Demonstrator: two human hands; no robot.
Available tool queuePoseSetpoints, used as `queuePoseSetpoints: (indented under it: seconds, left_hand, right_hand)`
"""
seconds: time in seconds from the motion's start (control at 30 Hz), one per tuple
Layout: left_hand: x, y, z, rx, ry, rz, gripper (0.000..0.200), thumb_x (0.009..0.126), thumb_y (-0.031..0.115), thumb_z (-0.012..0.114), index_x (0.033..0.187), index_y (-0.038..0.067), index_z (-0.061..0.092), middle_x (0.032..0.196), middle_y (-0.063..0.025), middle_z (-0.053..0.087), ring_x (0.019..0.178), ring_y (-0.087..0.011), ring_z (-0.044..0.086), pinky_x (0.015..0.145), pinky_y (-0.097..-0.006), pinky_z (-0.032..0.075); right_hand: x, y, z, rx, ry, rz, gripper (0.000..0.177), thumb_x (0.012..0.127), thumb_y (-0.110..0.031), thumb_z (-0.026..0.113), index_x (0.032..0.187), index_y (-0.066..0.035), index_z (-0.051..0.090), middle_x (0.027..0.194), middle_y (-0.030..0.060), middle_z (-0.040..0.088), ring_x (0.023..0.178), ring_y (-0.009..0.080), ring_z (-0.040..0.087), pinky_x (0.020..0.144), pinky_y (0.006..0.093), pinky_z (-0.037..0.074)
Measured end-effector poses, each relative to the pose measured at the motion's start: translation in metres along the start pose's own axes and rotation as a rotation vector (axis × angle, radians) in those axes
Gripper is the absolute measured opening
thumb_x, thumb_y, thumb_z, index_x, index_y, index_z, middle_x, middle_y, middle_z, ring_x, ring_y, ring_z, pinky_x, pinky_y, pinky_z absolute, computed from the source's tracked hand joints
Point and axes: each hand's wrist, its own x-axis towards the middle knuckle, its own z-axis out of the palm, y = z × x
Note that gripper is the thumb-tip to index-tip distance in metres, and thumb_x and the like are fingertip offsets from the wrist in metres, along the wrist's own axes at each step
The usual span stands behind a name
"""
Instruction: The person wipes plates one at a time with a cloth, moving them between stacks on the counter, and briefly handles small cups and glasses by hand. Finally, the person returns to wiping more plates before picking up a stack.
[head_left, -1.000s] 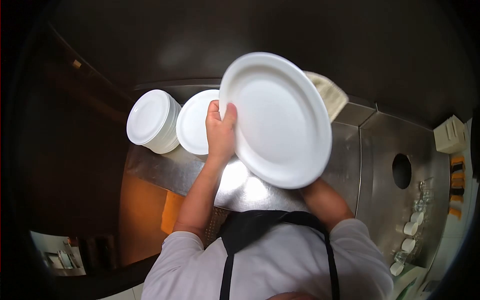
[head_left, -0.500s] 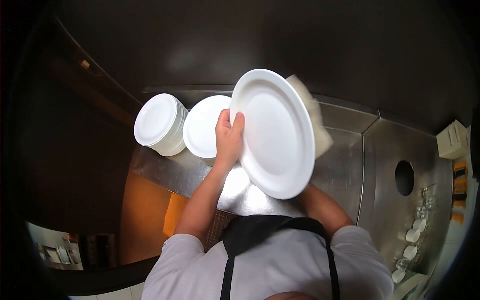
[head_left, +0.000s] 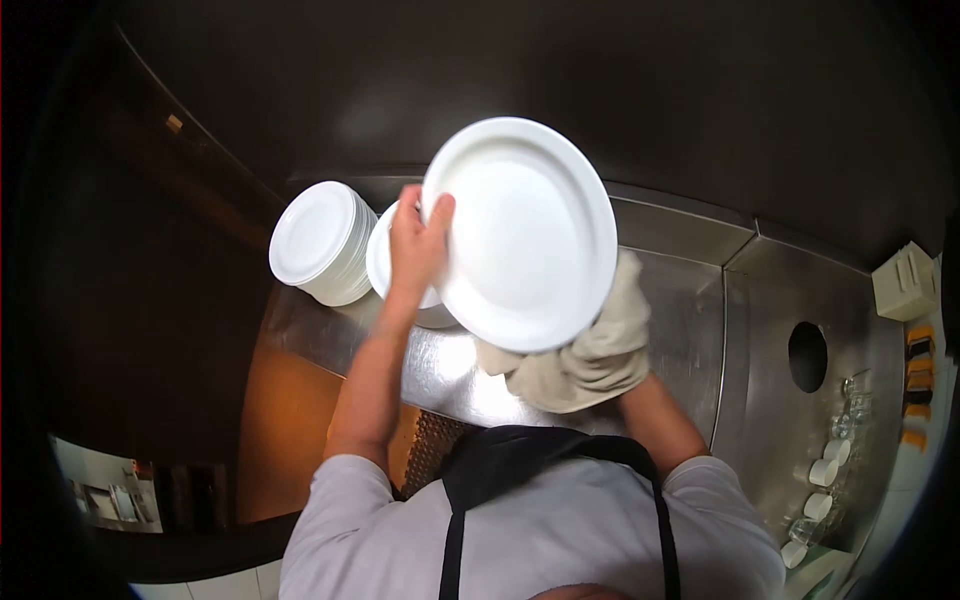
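Observation:
My left hand (head_left: 420, 243) grips a large white oval plate (head_left: 520, 230) by its left rim, thumb on the face and fingers behind. The plate is tilted up, its face towards me. A beige cloth (head_left: 590, 360) bunches against the plate's lower right edge. My right forearm (head_left: 665, 420) runs up into this cloth; the hand itself is hidden under it and behind the plate. Just left of my left hand, a stack of white plates (head_left: 383, 265) is partly covered by that hand and the raised plate. A taller plate stack (head_left: 315, 240) stands further left.
A steel counter (head_left: 680, 310) runs beneath the stacks and to the right. A dark round hole (head_left: 808, 357) opens in the right-hand steel surface. White cups (head_left: 823, 472) and glasses line the far right edge, near a pale box (head_left: 905, 283). A dark wall rises behind.
The oval plate has moved left and slightly up, turning its face more towards me. The cloth has come from behind the plate's right side down to its lower edge.

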Motion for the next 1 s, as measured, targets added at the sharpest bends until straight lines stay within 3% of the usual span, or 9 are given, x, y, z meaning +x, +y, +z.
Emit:
queuePoseSetpoints:
  seconds: [0.13, 0.27, 0.37, 0.4, 0.5, 0.63, 0.77, 0.87, 1.0]
  left_hand:
    - [0.032, 0.058, -0.017, 0.399, 0.053, 0.187, 0.030, 0.093, 0.027, 0.071, 0.100, 0.000, 0.061, 0.085, -0.0104, 0.071, 0.072, -0.0128, 0.066, 0.064, -0.0276, 0.052]
    - [0.016, 0.121, -0.010, -0.495, -0.108, 0.302, 0.047, 0.097, 0.028, 0.066, 0.132, 0.003, 0.046, 0.094, -0.0097, 0.071, 0.079, -0.0174, 0.069, 0.072, -0.0271, 0.054]
    - [-0.034, 0.086, 0.016, -0.272, -0.101, 0.411, 0.062, 0.097, 0.025, 0.066, 0.146, 0.000, 0.036, 0.142, -0.0170, 0.048, 0.134, -0.0233, 0.042, 0.111, -0.0380, 0.035]
    - [-0.041, 0.080, 0.027, -0.224, 0.035, 0.450, 0.052, 0.097, 0.021, 0.066, 0.139, -0.002, 0.045, 0.136, -0.0140, 0.055, 0.127, -0.0211, 0.050, 0.106, -0.0343, 0.039]
    - [-0.045, 0.075, 0.006, -0.347, -0.121, 0.171, 0.040, 0.100, 0.017, 0.062, 0.133, -0.003, 0.052, 0.122, -0.0112, 0.064, 0.114, -0.0199, 0.060, 0.098, -0.0315, 0.045]
    - [-0.040, 0.095, -0.044, -0.009, -0.425, 0.204, 0.036, 0.100, 0.015, 0.059, 0.133, 0.001, 0.054, 0.109, -0.0114, 0.071, 0.102, -0.0209, 0.068, 0.089, -0.0326, 0.051]
    - [-0.030, 0.124, -0.062, 0.241, -0.655, 0.281, 0.041, 0.096, 0.007, 0.059, 0.136, 0.008, 0.053, 0.100, -0.0184, 0.072, 0.092, -0.0331, 0.072, 0.081, -0.0391, 0.056]
    - [-0.026, 0.148, -0.056, 0.417, -0.813, 0.141, 0.042, 0.089, 0.003, 0.061, 0.130, 0.008, 0.055, 0.095, -0.0243, 0.070, 0.088, -0.0407, 0.070, 0.076, -0.0455, 0.056]
    - [-0.048, 0.107, -0.033, 0.442, -0.854, 0.179, 0.041, 0.084, 0.006, 0.065, 0.123, 0.003, 0.051, 0.092, -0.0282, 0.068, 0.087, -0.0464, 0.067, 0.076, -0.0512, 0.053]
  right_hand:
    - [0.035, -0.022, -0.025, -0.108, 0.101, 0.013, 0.034, 0.089, -0.012, 0.070, 0.118, 0.001, 0.059, 0.124, 0.0141, 0.060, 0.114, 0.0181, 0.059, 0.098, 0.0353, 0.049]
    - [0.073, -0.019, 0.006, 0.557, 0.372, 0.091, 0.035, 0.090, -0.016, 0.071, 0.119, -0.001, 0.059, 0.121, 0.0116, 0.059, 0.111, 0.0183, 0.058, 0.096, 0.0347, 0.050]
    - [0.077, 0.013, 0.012, -0.067, 0.377, -0.133, 0.050, 0.089, -0.019, 0.072, 0.131, -0.004, 0.048, 0.123, 0.0087, 0.055, 0.116, 0.0200, 0.055, 0.099, 0.0349, 0.047]
    - [0.072, 0.012, 0.014, -0.481, 0.284, -0.300, 0.056, 0.090, -0.021, 0.073, 0.136, -0.005, 0.044, 0.125, 0.0084, 0.054, 0.118, 0.0206, 0.054, 0.100, 0.0358, 0.046]
    - [0.073, 0.048, -0.006, 0.142, 0.077, -0.197, 0.057, 0.090, -0.038, 0.068, 0.132, -0.006, 0.047, 0.126, 0.0109, 0.055, 0.121, 0.0251, 0.052, 0.105, 0.0398, 0.043]
    - [0.070, -0.057, -0.021, -1.319, -0.027, -0.473, 0.035, 0.089, -0.019, 0.067, 0.119, -0.002, 0.061, 0.115, 0.0125, 0.064, 0.112, 0.0256, 0.060, 0.095, 0.0397, 0.051]
    - [0.079, -0.104, -0.023, -0.515, -0.093, -0.157, 0.026, 0.087, -0.015, 0.069, 0.109, -0.002, 0.066, 0.104, 0.0106, 0.068, 0.101, 0.0234, 0.066, 0.087, 0.0396, 0.055]
    - [0.110, -0.101, -0.040, -0.331, -0.551, 0.086, 0.021, 0.079, -0.012, 0.077, 0.096, -0.004, 0.068, 0.085, 0.0030, 0.068, 0.080, 0.0135, 0.065, 0.074, 0.0288, 0.055]
    - [0.112, -0.105, 0.017, -0.943, -0.762, -0.653, 0.024, 0.073, -0.007, 0.075, 0.096, -0.005, 0.069, 0.083, 0.0089, 0.069, 0.072, 0.0211, 0.067, 0.065, 0.0301, 0.052]
